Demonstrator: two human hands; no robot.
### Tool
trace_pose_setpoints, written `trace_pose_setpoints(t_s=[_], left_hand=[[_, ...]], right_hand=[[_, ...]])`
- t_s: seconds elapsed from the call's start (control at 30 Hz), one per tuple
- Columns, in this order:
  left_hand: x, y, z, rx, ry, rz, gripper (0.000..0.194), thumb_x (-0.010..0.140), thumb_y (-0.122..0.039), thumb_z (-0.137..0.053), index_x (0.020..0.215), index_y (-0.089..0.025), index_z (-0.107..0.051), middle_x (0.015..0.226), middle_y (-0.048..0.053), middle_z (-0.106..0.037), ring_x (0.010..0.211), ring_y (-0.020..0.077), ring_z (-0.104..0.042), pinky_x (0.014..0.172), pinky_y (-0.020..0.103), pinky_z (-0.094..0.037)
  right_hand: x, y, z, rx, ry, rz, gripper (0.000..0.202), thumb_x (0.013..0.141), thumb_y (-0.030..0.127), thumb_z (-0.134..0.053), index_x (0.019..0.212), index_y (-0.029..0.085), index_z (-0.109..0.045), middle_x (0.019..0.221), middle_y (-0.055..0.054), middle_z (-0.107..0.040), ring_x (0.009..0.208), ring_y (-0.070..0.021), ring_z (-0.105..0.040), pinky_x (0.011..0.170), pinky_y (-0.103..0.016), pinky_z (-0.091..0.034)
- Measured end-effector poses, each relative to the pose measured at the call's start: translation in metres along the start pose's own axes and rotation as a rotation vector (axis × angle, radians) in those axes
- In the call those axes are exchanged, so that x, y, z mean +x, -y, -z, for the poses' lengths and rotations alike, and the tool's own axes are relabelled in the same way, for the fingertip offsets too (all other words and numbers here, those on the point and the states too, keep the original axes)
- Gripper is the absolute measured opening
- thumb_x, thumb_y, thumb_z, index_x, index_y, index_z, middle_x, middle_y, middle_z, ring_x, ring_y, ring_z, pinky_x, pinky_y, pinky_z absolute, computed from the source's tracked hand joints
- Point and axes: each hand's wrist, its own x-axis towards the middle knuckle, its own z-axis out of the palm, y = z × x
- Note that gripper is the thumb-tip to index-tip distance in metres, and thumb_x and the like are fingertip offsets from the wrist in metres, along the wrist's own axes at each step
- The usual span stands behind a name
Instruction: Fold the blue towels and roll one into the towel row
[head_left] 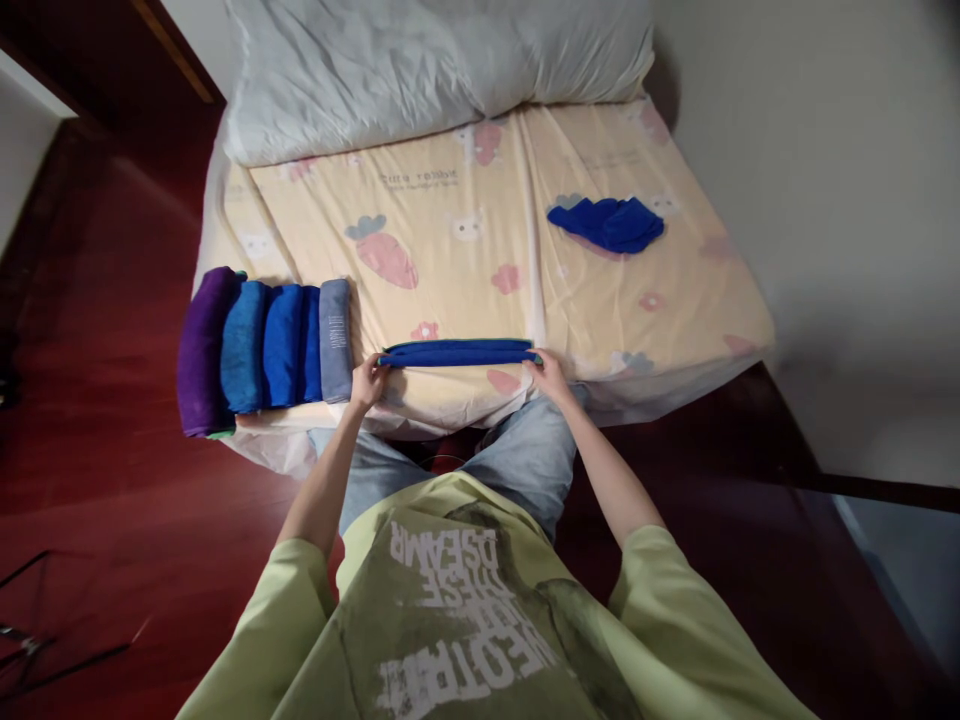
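I count one folded blue towel [457, 352], a long flat strip near the bed's [675, 300] front edge. My left hand [368, 381] and right hand [547, 374] pinch its ends, fingers closed. Five rolled towels [262, 345] sit left; one crumpled blue cloth [609, 224] lies far right; one pillow [435, 60] behind.

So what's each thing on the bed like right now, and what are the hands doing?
Blue towel: folded into a long narrow strip, lying flat near the bed's edge.
Left hand: pinching the strip's left end.
Right hand: pinching the strip's right end.
Row of folded towels: purple, blue and grey, packed side by side.
Loose blue cloth: crumpled, lying apart.
Pillow: lying rumpled at the head of the bed.
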Motion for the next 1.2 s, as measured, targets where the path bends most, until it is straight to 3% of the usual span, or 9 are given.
trace_pose_setpoints(t_s=[0.13, 0.3, 0.6, 0.7, 0.83, 0.93, 1.0, 1.07, 1.2], left_hand=[[0.023, -0.007, 0.000, 0.054, -0.040, 0.096, 0.029, 0.090, -0.034, -0.052, 0.108, -0.016, -0.066, 0.094, 0.008, -0.075, 0.088, 0.0226, -0.070, 0.083, 0.029, -0.053], [0.051, -0.011, -0.004, 0.155, -0.048, 0.158, 0.028, 0.089, -0.029, -0.056, 0.113, -0.016, -0.063, 0.096, 0.011, -0.076, 0.095, 0.0276, -0.072, 0.088, 0.034, -0.052], [0.069, -0.014, -0.013, 0.216, -0.035, 0.182, 0.032, 0.090, -0.023, -0.057, 0.121, -0.015, -0.058, 0.091, 0.011, -0.074, 0.094, 0.0284, -0.072, 0.093, 0.038, -0.052], [0.069, -0.014, -0.019, 0.257, -0.047, 0.129, 0.035, 0.092, -0.021, -0.055, 0.126, -0.012, -0.056, 0.098, 0.014, -0.073, 0.096, 0.0290, -0.071, 0.094, 0.040, -0.052], [0.065, -0.014, -0.020, 0.403, -0.112, -0.018, 0.028, 0.094, -0.020, -0.053, 0.119, -0.013, -0.062, 0.128, 0.023, -0.063, 0.117, 0.0360, -0.062, 0.100, 0.049, -0.048], [0.058, -0.012, -0.017, 0.456, 0.038, -0.281, 0.028, 0.096, -0.017, -0.047, 0.116, -0.016, -0.066, 0.130, 0.021, -0.063, 0.124, 0.0355, -0.057, 0.106, 0.052, -0.043], [0.053, -0.009, -0.015, 0.442, 0.158, -0.408, 0.031, 0.097, -0.017, -0.047, 0.120, -0.014, -0.067, 0.127, 0.020, -0.065, 0.123, 0.0333, -0.059, 0.108, 0.050, -0.042], [0.048, -0.007, -0.014, 0.448, 0.191, -0.468, 0.034, 0.096, -0.022, -0.052, 0.125, -0.010, -0.066, 0.130, 0.022, -0.063, 0.124, 0.0339, -0.058, 0.109, 0.048, -0.042], [0.046, -0.012, -0.012, 0.539, 0.221, -0.512, 0.036, 0.094, -0.019, -0.058, 0.127, -0.006, -0.065, 0.128, 0.024, -0.064, 0.119, 0.0339, -0.060, 0.104, 0.046, -0.042]], right_hand=[[0.017, 0.005, -0.001, -0.013, -0.043, -0.083, 0.038, 0.090, 0.053, -0.058, 0.102, 0.018, -0.064, 0.091, -0.009, -0.070, 0.085, -0.0238, -0.066, 0.084, -0.039, -0.058], [0.034, 0.010, -0.003, -0.067, -0.088, -0.183, 0.040, 0.089, 0.060, -0.059, 0.095, 0.020, -0.062, 0.085, -0.007, -0.068, 0.086, -0.0238, -0.066, 0.081, -0.035, -0.056], [0.057, 0.016, -0.009, -0.245, -0.128, -0.336, 0.033, 0.085, 0.053, -0.067, 0.087, 0.020, -0.066, 0.082, -0.006, -0.070, 0.081, -0.0232, -0.066, 0.078, -0.032, -0.052], [0.058, 0.025, -0.011, -0.321, -0.174, -0.339, 0.034, 0.083, 0.048, -0.072, 0.099, 0.019, -0.068, 0.089, -0.008, -0.072, 0.085, -0.0250, -0.067, 0.080, -0.034, -0.053], [0.047, 0.041, -0.013, -0.462, -0.230, -0.200, 0.047, 0.090, 0.039, -0.068, 0.130, 0.016, -0.061, 0.115, -0.015, -0.070, 0.101, -0.0282, -0.065, 0.089, -0.039, -0.052], [0.035, 0.048, -0.012, -0.634, -0.153, 0.046, 0.037, 0.097, 0.028, -0.054, 0.132, 0.017, -0.063, 0.135, -0.019, -0.062, 0.119, -0.0303, -0.059, 0.102, -0.045, -0.046], [0.029, 0.048, -0.011, -0.708, 0.003, 0.224, 0.037, 0.098, 0.018, -0.046, 0.128, 0.017, -0.068, 0.135, -0.017, -0.063, 0.124, -0.0301, -0.056, 0.108, -0.047, -0.041], [0.025, 0.045, -0.010, -0.735, 0.128, 0.350, 0.041, 0.098, 0.014, -0.043, 0.129, 0.016, -0.069, 0.132, -0.017, -0.066, 0.123, -0.0295, -0.057, 0.108, -0.047, -0.041], [0.025, 0.041, -0.006, -0.797, 0.162, 0.437, 0.043, 0.096, 0.023, -0.052, 0.134, 0.013, -0.068, 0.132, -0.018, -0.066, 0.121, -0.0323, -0.058, 0.105, -0.047, -0.043]])
